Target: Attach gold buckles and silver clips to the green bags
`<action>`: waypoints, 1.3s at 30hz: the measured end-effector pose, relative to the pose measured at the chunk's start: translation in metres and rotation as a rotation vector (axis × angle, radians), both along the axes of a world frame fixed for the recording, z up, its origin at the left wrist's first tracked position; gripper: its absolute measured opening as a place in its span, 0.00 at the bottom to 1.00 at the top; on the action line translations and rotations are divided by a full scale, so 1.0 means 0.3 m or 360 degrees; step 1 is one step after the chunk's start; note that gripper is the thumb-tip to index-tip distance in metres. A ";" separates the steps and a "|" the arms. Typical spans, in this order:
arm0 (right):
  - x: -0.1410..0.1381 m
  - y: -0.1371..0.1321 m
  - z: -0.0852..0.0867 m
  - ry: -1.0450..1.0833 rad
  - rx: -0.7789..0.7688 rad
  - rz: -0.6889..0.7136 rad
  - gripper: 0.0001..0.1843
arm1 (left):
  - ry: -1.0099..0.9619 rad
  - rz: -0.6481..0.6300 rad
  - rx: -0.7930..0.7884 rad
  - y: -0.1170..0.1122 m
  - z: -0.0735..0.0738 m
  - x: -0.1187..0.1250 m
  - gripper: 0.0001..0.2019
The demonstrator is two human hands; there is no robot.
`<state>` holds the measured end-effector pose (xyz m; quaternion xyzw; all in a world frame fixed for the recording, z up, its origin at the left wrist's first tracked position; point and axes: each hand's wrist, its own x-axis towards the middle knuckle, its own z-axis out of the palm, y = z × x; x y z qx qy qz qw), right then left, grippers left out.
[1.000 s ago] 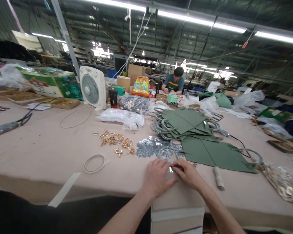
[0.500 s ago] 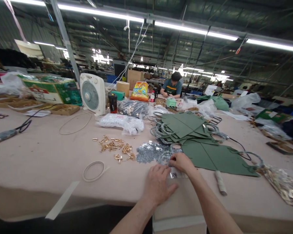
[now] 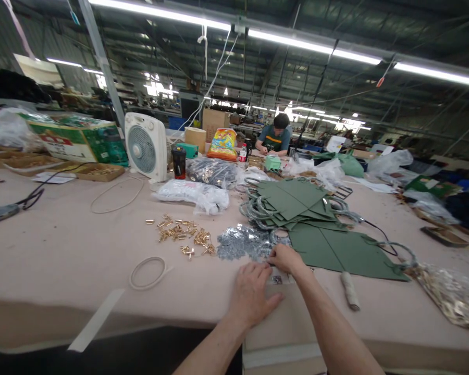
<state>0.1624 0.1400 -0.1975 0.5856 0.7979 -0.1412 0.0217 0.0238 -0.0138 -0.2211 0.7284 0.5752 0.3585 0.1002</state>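
My left hand (image 3: pixel 254 291) lies flat at the front of the table, its thumb stretched out to the right. Just beyond it, my right hand (image 3: pixel 286 259) has its fingers pinched together at the near edge of a pile of small silvery metal pieces (image 3: pixel 238 242); what they hold, if anything, is hidden. Between the hands and the table edge is a small shiny square (image 3: pixel 276 279) on a pale, see-through strip. Green flat panels (image 3: pixel 346 250) with grey cord handles are stacked to the right of the pile. Gold-coloured hardware pieces (image 3: pixel 180 229) are scattered to its left.
A roll of white tape (image 3: pixel 147 285) and a grey cylindrical piece (image 3: pixel 349 291) lie on the table. Farther back stand a white fan (image 3: pixel 145 147), a dark bottle (image 3: pixel 179 162) and a plastic-wrapped bundle (image 3: pixel 193 195). Another person (image 3: pixel 276 136) sits across the table.
The view has shifted slightly. My right hand has edged a little left toward my left hand's fingertips; my left hand stays flat in about the same place.
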 end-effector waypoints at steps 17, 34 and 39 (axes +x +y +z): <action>0.057 0.021 -0.086 0.0598 -0.0007 -0.0023 0.04 | -0.0012 -0.0013 0.0025 0.002 -0.006 0.003 0.28; 0.335 -0.164 0.017 0.2318 0.0167 -0.0587 0.26 | 0.0129 -0.0011 0.0055 0.017 -0.025 0.006 0.28; 0.423 -0.262 -0.099 0.2246 0.0115 -0.0742 0.30 | 0.0180 -0.0014 0.0046 0.024 -0.024 0.009 0.27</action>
